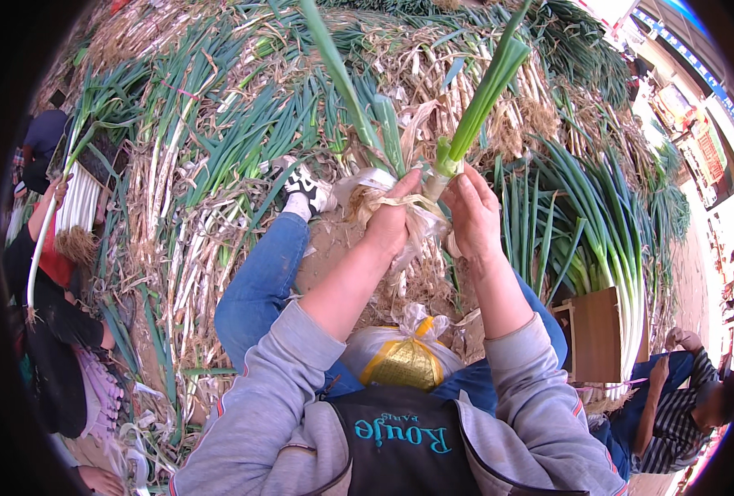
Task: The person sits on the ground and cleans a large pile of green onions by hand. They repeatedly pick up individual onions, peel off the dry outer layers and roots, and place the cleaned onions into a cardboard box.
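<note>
Before my chest, both hands are on a large green onion point(481, 102) whose green leaves point up and away from me. My left hand point(391, 214) grips its stalk together with dry, pale outer leaves point(367, 192) that hang loose. At the upper white part, just under the green leaves, the thumb and fingers of my right hand point(475, 208) pinch the onion. Its root end is hidden behind my hands and the peelings. A white plastic bag with yellow bands point(407, 356) lies between my knees.
Piles of green onions point(175, 136) cover the ground ahead and left. At the right, a trimmed bundle point(618, 266) stands against a brown wooden box point(593, 335). One person point(51, 310) holds an onion at left; another point(676, 409) sits at right.
</note>
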Action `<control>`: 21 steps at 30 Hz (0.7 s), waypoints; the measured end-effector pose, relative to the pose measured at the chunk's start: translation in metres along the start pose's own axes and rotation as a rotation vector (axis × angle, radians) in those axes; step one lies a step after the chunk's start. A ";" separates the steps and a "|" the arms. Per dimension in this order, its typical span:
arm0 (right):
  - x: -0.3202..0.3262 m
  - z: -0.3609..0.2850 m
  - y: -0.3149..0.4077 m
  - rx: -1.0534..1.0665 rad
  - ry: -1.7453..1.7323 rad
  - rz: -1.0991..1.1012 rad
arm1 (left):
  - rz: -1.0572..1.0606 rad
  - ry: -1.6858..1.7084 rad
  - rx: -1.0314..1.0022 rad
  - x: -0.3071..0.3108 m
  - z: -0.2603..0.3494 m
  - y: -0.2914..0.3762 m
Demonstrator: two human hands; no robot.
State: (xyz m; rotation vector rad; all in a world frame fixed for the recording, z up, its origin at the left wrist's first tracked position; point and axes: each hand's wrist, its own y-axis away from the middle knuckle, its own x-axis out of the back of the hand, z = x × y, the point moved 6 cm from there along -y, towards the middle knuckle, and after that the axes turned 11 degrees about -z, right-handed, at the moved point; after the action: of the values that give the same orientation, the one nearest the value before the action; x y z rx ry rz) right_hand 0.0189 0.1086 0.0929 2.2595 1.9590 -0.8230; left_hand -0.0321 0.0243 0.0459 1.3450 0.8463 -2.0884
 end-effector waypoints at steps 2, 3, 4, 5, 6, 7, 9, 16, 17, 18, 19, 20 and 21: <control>0.004 0.002 -0.003 -0.008 0.028 0.044 | 0.035 0.054 -0.016 0.007 -0.007 0.005; 0.004 0.005 -0.005 0.015 -0.029 0.038 | 0.083 0.070 -0.003 0.013 -0.010 0.008; 0.007 0.008 -0.005 0.022 -0.112 0.073 | 0.122 0.124 -0.045 0.017 -0.011 0.011; 0.007 0.011 -0.006 0.040 -0.207 0.069 | 0.109 0.111 0.003 0.019 -0.013 0.017; 0.010 0.015 -0.006 0.050 -0.306 0.087 | 0.128 0.264 -0.013 0.022 -0.015 0.024; 0.010 0.017 -0.007 0.069 -0.350 0.064 | 0.090 0.392 -0.089 0.023 -0.012 0.029; 0.013 0.026 -0.007 0.074 -0.455 0.114 | 0.091 0.193 -0.186 0.030 -0.006 0.040; 0.007 0.053 -0.005 0.087 -1.074 0.074 | -0.006 0.304 -0.036 0.047 -0.003 0.028; 0.005 0.056 -0.004 0.097 -1.188 0.052 | 0.136 0.232 -0.038 0.057 -0.002 0.028; 0.011 0.063 -0.003 0.057 -1.274 0.174 | 0.150 0.109 0.006 0.057 -0.003 0.026; 0.017 0.063 -0.002 0.061 -1.036 0.207 | 0.115 -0.013 -0.046 0.055 0.001 0.026; 0.021 0.062 -0.001 0.071 -0.811 0.212 | 0.145 -0.104 -0.071 0.056 0.004 0.025; 0.028 0.062 0.001 0.063 -0.585 0.274 | 0.104 -0.187 -0.112 0.053 0.006 0.024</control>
State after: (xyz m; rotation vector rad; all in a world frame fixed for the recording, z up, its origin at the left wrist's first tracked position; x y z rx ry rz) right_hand -0.0012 0.1108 0.0279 1.9417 1.3504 -1.3249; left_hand -0.0387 -0.0003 -0.0066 1.0930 0.7843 -2.0177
